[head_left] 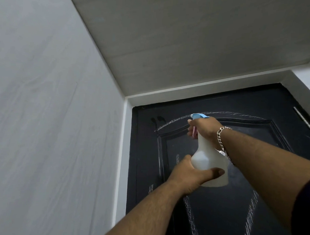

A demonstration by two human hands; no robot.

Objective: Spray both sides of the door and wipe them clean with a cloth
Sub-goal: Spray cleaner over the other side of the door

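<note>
A black panelled door (259,166) fills the lower right, marked with white chalky streaks along its mouldings. In front of its upper panel I hold a white translucent spray bottle (210,159) with a blue nozzle and pink trigger, the nozzle facing the door. My right hand (203,128) grips the bottle's neck with fingers round the trigger; a silver chain bracelet hangs at that wrist. My left hand (190,175) grips the bottle's lower body, thumb across its front. No cloth is in view.
A white wall (53,121) runs close along the left, meeting the white door frame (124,154). The pale ceiling (183,45) is overhead. A metal hinge (303,118) shows on the door's right edge.
</note>
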